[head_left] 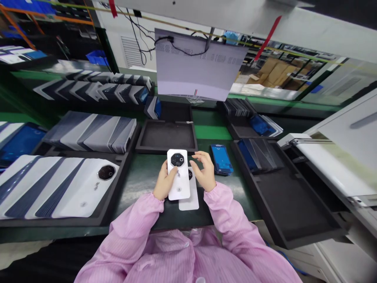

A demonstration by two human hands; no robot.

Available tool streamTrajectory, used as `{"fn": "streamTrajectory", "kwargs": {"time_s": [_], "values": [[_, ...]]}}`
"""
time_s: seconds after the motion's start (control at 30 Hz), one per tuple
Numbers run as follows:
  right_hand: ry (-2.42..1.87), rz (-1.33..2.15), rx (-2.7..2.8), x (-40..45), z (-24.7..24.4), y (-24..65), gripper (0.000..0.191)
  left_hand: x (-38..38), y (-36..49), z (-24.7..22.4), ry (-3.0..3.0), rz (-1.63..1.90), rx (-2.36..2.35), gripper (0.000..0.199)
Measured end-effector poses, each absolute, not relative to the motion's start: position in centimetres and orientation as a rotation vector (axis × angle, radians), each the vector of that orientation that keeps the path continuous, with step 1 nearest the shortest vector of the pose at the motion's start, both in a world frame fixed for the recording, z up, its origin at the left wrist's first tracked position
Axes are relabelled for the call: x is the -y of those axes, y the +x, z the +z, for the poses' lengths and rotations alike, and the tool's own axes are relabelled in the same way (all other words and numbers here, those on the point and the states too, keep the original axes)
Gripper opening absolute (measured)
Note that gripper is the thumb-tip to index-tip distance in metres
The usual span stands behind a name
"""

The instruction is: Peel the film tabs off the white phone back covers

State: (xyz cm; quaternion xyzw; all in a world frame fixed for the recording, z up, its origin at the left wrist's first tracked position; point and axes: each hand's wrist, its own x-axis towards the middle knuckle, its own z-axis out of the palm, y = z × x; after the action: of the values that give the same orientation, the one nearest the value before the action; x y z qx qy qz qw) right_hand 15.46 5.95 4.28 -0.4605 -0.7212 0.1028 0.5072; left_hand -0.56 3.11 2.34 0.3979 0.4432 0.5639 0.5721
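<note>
My left hand [165, 180] grips a white phone back cover [180, 182] by its left side, thumb on its face. A dark octagonal camera ring with round lenses sits near the cover's top. Beneath it, a second white back cover [191, 202] lies on the bench, partly hidden. My right hand [205, 169] is just right of the held cover, fingers curved and apart, with nothing visible between them. To the right of that hand lies a stack of blue-filmed phone-shaped panels [221, 159].
At left, a black foam tray [118, 184] holds overlapping white back covers; more rows stand behind it. A black tray [167, 135] lies ahead. On the right, another black tray [291, 196] holds dark panels at its far end. A grey panel [197, 67] hangs over the bench.
</note>
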Motion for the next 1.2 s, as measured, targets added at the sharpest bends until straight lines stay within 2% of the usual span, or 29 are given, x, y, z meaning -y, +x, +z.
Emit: {"fn": "streamTrajectory", "kwargs": {"time_s": [0.3,0.43,0.53,0.8,1.0,1.2], "values": [[-1.206,0.621,1.655,-6.7,4.6,15.3,0.012,-2.3,0.3,1.3,1.265,1.210,-1.188,0.058],[-1.056,0.214,1.817,-5.7,4.7,15.2,0.005,-2.3,0.3,1.5,1.211,1.219,-1.154,0.056],[-0.794,-0.015,1.968,-4.8,4.5,14.7,0.012,-2.5,0.3,1.9,1.101,1.240,-1.055,0.051],[-0.504,-0.007,1.929,-3.2,3.1,14.6,0.025,-2.4,0.1,2.2,1.175,1.324,-1.049,0.040],[-0.438,0.028,1.932,-2.8,3.5,15.0,0.030,-2.0,0.1,2.1,1.221,1.345,-1.074,0.048],[-0.384,0.059,1.935,-2.6,3.5,15.1,0.029,-1.6,-0.1,2.3,1.296,1.342,-1.078,0.047]]}}
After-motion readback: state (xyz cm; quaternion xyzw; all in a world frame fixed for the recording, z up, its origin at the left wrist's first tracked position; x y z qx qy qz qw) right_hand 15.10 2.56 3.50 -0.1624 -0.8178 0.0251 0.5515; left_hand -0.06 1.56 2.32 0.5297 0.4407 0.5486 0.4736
